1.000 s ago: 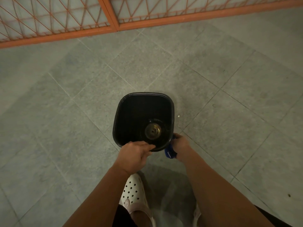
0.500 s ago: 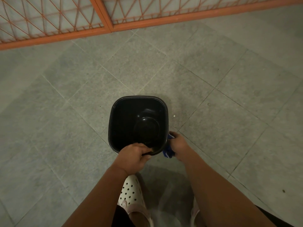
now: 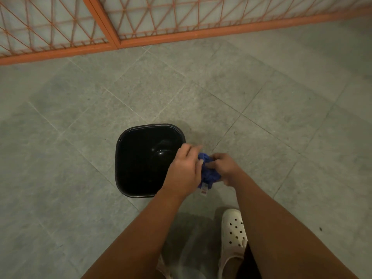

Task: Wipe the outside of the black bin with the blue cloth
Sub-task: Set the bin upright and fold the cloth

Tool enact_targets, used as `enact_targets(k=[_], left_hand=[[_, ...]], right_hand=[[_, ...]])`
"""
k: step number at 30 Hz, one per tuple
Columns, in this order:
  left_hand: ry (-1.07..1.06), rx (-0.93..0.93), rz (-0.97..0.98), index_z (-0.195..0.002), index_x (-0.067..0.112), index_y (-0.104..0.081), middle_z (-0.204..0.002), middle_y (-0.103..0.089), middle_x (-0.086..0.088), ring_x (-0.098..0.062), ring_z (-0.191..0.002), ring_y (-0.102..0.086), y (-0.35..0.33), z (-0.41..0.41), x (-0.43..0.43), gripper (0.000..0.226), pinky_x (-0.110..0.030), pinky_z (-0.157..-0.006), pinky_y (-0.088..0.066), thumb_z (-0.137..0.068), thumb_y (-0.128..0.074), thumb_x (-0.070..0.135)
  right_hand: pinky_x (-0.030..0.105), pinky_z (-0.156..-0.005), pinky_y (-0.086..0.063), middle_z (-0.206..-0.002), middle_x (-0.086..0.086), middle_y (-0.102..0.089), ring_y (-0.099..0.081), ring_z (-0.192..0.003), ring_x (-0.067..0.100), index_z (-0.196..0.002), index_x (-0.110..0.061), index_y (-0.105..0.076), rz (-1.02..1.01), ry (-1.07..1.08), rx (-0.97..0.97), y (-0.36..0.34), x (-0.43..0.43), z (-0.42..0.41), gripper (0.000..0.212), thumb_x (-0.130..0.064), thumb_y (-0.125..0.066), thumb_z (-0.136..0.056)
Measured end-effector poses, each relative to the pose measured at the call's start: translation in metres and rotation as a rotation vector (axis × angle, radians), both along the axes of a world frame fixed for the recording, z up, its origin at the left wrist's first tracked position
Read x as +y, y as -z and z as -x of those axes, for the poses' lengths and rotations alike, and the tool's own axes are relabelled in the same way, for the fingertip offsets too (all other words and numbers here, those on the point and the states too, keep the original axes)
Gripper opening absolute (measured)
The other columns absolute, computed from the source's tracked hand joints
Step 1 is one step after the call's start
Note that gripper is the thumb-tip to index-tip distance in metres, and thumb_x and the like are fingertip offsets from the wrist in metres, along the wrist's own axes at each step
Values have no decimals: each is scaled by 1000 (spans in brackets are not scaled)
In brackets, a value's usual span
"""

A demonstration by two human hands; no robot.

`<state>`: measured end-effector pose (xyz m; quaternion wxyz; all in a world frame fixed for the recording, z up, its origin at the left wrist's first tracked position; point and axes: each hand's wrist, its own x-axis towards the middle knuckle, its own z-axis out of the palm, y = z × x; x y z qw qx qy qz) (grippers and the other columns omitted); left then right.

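The black bin (image 3: 141,164) stands upright on the grey tiled floor, open top facing me, with a rounded black shape at its bottom. Above its right side, both my hands meet on the crumpled blue cloth (image 3: 209,173), which has a small label hanging from it. My left hand (image 3: 186,170) covers the bin's right rim and its fingers pinch the cloth's left edge. My right hand (image 3: 225,168) grips the cloth from the right. The bin's right outer wall is hidden under my hands.
An orange metal lattice fence (image 3: 120,27) runs along the back on the tiled floor (image 3: 261,117). My foot in a white perforated clog (image 3: 234,232) stands below my right arm, close to the bin.
My left hand has let go of the bin's near rim and moved right onto the cloth. The cloth has come up from the bin's side. The view has shifted.
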<state>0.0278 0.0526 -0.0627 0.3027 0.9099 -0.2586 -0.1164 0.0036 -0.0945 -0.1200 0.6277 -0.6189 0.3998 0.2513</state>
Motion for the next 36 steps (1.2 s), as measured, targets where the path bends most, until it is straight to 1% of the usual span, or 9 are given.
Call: enact_targets(k=[5, 8, 11, 14, 17, 21, 26, 33, 36], left_hand=[[54, 271, -306, -146, 18, -24, -144, -30, -7, -28, -126, -43, -3, -44, -49, 72, -37, -102, -41, -84, -57, 3], [106, 338, -426, -139, 15, -36, -136, -43, -12, -30, -120, -48, 6, -54, -70, 63, -35, -92, -44, -82, -60, 3], [5, 393, -384, -113, 11, -57, -112, -61, -16, -33, -103, -59, 24, -53, -82, 31, -33, -75, -46, -82, -60, 7], [-134, 421, -301, -103, 10, -65, -102, -66, -17, -34, -94, -62, 41, -51, -89, 24, -36, -77, -50, -81, -57, 5], [-275, 391, -266, -102, 8, -66, -100, -66, -18, -34, -92, -63, 55, -53, -93, 22, -38, -75, -51, -82, -57, 6], [-400, 327, -121, -103, 6, -66, -102, -65, -16, -30, -90, -63, 63, -60, -97, 21, -29, -67, -43, -84, -58, 6], [-445, 222, 34, -108, 5, -64, -113, -54, -12, -24, -93, -58, 76, -49, -97, 24, -21, -76, -39, -88, -51, 5], [-266, 462, -201, -109, 0, -57, -119, -50, -16, -31, -106, -51, 140, -5, -68, 26, -29, -84, -40, -85, -50, -2], [-294, 570, -224, -110, 10, -53, -112, -60, -9, -24, -95, -59, 157, 12, -56, 20, -37, -86, -49, -95, -40, 14]], right_hand=[[40, -66, -51, -83, 17, -63, -61, -76, 28, -79, -11, -62, 74, -199, -94, -17, -31, -18, 17, 6, -60, -78], [44, -81, -51, -96, 19, -66, -62, -89, 28, -91, -5, -66, 180, -301, -139, -19, -39, -27, 21, 6, -62, -74], [44, -82, -52, -92, 16, -67, -62, -89, 28, -95, -5, -67, 262, -349, -181, -13, -47, -35, 24, 6, -63, -74], [41, -82, -53, -93, 15, -68, -63, -91, 29, -97, -8, -68, 348, -424, -219, -2, -54, -42, 26, 5, -62, -75], [37, -83, -52, -97, 13, -70, -63, -93, 27, -101, -12, -69, 466, -492, -280, 10, -55, -49, 33, 5, -57, -75], [39, -82, -50, -99, 14, -67, -61, -91, 29, -102, -11, -69, 653, -503, -426, 15, -54, -61, 31, -1, -55, -77], [41, -77, -52, -98, 12, -67, -61, -88, 33, -103, -14, -70, 832, -506, -613, 35, -48, -56, 28, -13, -55, -79], [31, -82, -48, -97, 9, -69, -63, -89, 27, -100, -20, -72, 746, -888, -404, 86, -27, -16, 19, -18, -61, -85], [29, -82, -45, -100, 10, -67, -62, -92, 26, -102, -16, -71, 705, -930, -344, 102, -13, 4, 20, -17, -58, -87]])
